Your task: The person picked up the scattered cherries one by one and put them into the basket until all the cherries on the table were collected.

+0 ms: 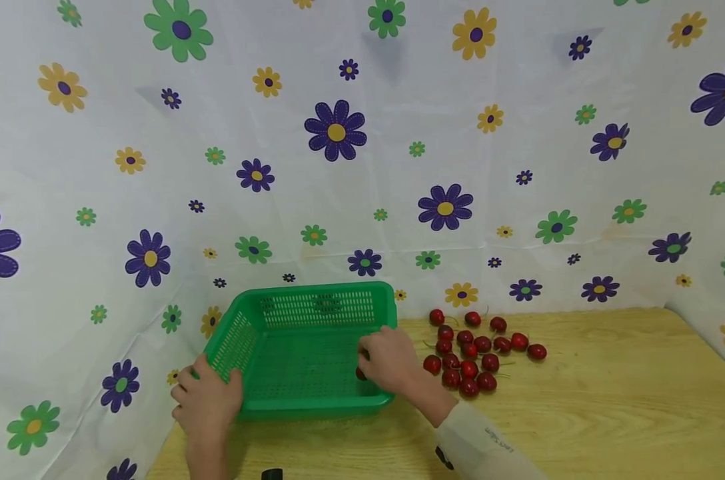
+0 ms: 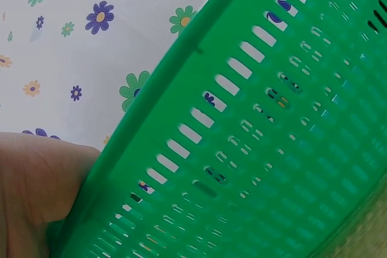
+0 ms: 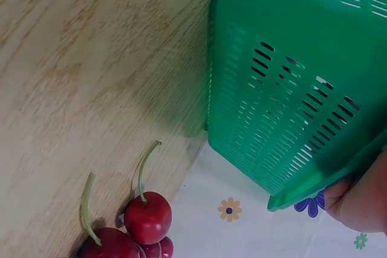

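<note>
A green plastic basket [image 1: 314, 408] with slotted walls stands on the wooden table. My left hand [image 1: 209, 403] grips its left rim, thumb on the inner side and fingers outside; in the left wrist view part of that hand [image 2: 36, 191] shows against the rim. Over the basket's right wall reaches my right hand [image 1: 389, 360], pinching a dark red cherry [image 1: 361, 374] just inside. The right wrist view shows only part of this hand [image 3: 366, 200] by the rim, and the held cherry is hidden there. Several loose cherries [image 1: 469, 369] lie right of the basket, some with stems.
The wooden table [image 1: 602, 400] extends to the right of the cherries. A white flowered cloth [image 1: 392, 167] hangs behind and along the left side, close to the basket. A small black object [image 1: 272, 474] shows at the bottom edge.
</note>
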Motion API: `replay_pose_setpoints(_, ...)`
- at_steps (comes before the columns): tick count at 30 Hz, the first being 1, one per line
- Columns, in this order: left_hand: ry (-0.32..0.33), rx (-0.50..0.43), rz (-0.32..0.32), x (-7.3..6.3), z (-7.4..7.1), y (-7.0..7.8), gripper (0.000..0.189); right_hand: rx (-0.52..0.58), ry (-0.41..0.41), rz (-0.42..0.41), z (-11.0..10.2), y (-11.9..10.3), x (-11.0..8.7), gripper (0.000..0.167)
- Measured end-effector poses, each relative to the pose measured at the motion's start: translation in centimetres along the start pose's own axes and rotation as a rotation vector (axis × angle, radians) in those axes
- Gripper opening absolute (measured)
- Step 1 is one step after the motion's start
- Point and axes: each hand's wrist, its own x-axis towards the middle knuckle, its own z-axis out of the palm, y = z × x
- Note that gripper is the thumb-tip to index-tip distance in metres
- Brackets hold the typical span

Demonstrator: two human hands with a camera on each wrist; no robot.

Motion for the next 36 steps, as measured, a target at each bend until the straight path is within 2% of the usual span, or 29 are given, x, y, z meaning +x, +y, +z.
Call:
replay_pose_setpoints(7, -0.007, 0.011, -0.01, 0.26, 0.1, 0.0, 0.07, -0.069, -0.036, -0.01, 0.15, 0.05, 0.06, 0.013)
replay_pose_setpoints(17, -0.023, 0.01, -0.016, 0.14, -0.08, 0.05, 0.071, -0.049, -0.061, 0.017, -0.07, -0.16, 0.05, 0.011)
replay_pose_setpoints(36, -0.023, 0.016, -0.012, 0.15, -0.09, 0.16, 0.069, -0.043, -0.025, 0.019, -0.16, -0.24, -0.19, 0.011)
